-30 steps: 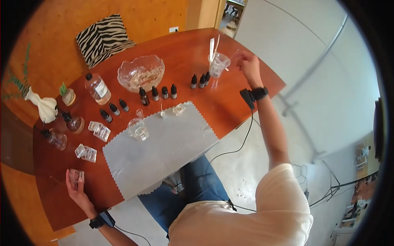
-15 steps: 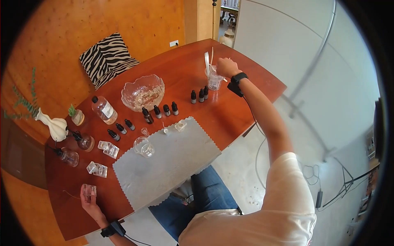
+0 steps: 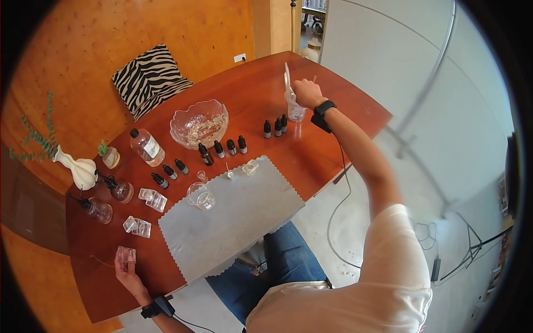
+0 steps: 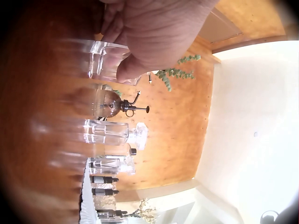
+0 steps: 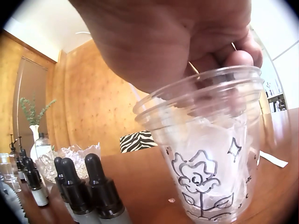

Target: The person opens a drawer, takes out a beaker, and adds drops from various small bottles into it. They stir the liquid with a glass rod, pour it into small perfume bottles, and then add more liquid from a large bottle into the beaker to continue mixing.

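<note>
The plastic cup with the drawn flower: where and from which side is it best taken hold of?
Grip the plastic cup by its wall below the rim, probably coming from the person's right. It widens upward, so a grip should catch under the rim; dropper bottles stand close on its left, and the right hand is at its mouth.

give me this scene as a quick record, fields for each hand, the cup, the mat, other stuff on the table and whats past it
left hand: holds a clear glass bottle
right hand: reaches into the clear cup; cannot tell what it grips
cup drawing: flower
near cup: three dropper bottles
grey mat: glass beaker on it
also on table: glass bowl, white vase
past table: zebra-striped cushion
</note>
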`<state>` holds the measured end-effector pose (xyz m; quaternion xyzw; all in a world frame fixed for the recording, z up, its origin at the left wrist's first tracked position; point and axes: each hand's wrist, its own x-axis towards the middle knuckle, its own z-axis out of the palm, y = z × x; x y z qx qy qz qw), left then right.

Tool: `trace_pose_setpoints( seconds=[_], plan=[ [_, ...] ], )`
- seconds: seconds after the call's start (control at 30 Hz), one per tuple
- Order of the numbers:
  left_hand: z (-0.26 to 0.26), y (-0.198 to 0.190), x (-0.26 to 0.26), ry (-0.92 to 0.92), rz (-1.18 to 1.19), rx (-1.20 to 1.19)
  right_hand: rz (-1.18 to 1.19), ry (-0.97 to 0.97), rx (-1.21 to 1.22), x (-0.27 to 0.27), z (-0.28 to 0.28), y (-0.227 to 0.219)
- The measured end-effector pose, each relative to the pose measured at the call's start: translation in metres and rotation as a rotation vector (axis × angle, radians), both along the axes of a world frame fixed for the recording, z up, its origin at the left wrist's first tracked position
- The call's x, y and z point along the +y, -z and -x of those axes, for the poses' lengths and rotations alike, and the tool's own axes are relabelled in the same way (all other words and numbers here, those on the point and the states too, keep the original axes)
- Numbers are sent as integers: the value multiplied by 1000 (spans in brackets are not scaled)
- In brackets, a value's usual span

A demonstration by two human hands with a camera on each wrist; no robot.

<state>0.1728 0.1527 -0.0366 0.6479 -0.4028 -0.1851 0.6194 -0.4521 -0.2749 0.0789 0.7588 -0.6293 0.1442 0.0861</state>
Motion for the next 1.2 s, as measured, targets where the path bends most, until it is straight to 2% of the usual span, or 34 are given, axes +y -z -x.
trace_pose_setpoints(
  seconds=[0.13,0.23,0.43,0.67,0.97,1.07,1.17,1.2],
  plan=[
    [3,1,-1,-22,21,3,-2,20,-85,2,-4,-1],
    [-4,5,1,-6,13,14,11,9,0,4,-4,-1],
    [-3,3,1,-10,1,-18,-52,23,-17,-14,-4,3],
    [3,-3,1,-13,-4,-41,-97,101,83,-15,-3,-5],
    [3,-1,0,-20,4,-22,-104,65,132,-18,-6,-8],
    [1,1,1,-16,3,-17,-57,12,68,-21,-8,-8],
    [3,-1,0,-27,0,-13,-95,-22,123,2,-18,-36],
    [3,-1,-1,-28,-1,-13,-105,-16,123,-7,-13,-36]
  ],
)
